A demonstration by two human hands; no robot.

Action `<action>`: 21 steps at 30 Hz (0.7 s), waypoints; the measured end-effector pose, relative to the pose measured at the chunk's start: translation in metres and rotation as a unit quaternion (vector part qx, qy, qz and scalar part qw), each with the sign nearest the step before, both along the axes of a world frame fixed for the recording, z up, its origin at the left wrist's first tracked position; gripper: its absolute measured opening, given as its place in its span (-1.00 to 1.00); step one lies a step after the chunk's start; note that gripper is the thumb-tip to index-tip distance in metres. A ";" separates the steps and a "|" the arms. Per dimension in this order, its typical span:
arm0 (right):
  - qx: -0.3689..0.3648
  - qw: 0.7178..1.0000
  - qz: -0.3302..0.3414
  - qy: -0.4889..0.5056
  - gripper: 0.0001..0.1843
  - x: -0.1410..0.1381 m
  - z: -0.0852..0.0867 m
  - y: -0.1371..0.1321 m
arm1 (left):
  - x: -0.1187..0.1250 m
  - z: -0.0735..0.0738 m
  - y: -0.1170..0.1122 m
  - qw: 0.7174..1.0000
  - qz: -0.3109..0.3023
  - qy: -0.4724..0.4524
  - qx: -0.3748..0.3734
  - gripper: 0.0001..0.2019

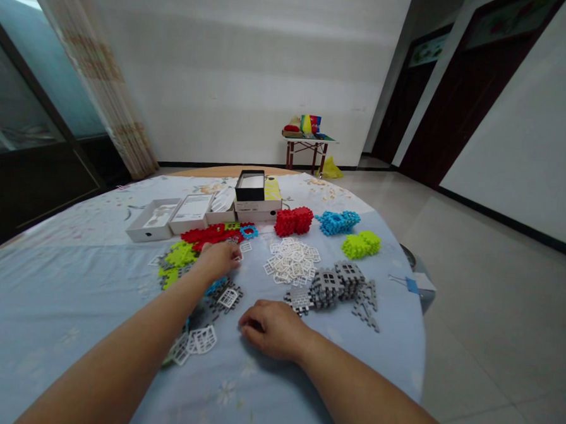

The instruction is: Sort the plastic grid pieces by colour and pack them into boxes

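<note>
Reaching with the left hand point(220, 258) over the edge of a mixed spread of pieces, with fingers bent down beside a small white piece point(246, 247) — cannot tell whether grasping anything or only touching. Resting the right hand point(272, 328) on the cloth-covered bench point(254, 400), with fingers relaxed in a loose curl around nothing visible; perhaps set there for support, in front of the white heap point(292, 262).

Grouped by colour around that heap, probably to keep like with like: grey stacks point(329, 289), a red bundle point(294, 221), a blue bundle point(338, 222) and a lime bundle point(361, 244). Lying flatter and more mixed on the left: red pieces point(206, 236), lime pieces point(180, 257) and white panels point(202, 340).

Lined up behind, presumably out of the way: white boxes point(153, 223), a black-rimmed tray point(250, 186) and a yellow panel point(271, 187). Marked in dark on yellow and printed faintly on white — too blurred to read, with no brand legible.
</note>
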State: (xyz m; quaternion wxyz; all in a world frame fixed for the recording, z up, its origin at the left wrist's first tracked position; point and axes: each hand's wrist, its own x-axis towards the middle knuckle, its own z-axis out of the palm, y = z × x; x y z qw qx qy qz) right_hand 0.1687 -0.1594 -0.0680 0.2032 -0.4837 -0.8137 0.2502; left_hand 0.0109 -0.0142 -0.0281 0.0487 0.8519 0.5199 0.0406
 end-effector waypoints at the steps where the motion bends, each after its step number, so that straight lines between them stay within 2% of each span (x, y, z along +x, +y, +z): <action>1: -0.001 1.000 0.000 0.000 -0.73 0.000 0.000 0.000 | -0.002 0.002 0.001 0.999 0.006 -0.030 -0.015 -0.81; 6: 0.005 1.000 0.001 0.002 -0.73 0.000 0.001 0.000 | -0.008 0.007 0.006 0.968 0.044 -0.234 -0.081 -0.69; 10: 0.004 1.000 0.003 0.000 -0.73 0.000 0.001 0.000 | 0.001 0.005 0.006 0.946 0.072 -0.285 -0.134 -0.63; 13: 0.001 1.000 0.003 0.000 -0.73 0.000 0.001 0.001 | 0.020 0.002 0.003 0.928 0.085 -0.308 -0.192 -0.61; 16: 0.000 1.000 0.004 0.001 -0.73 0.000 0.000 0.001 | 0.044 0.003 0.002 0.907 0.047 -0.341 -0.242 -0.55; 18: 0.000 1.000 0.003 0.004 -0.74 0.001 0.000 0.000 | 0.055 0.006 0.004 0.927 0.015 -0.308 -0.216 -0.52; 21: 0.000 1.000 0.003 0.006 -0.73 0.001 0.000 0.000 | 0.059 0.011 0.013 0.976 0.027 -0.197 -0.090 -0.54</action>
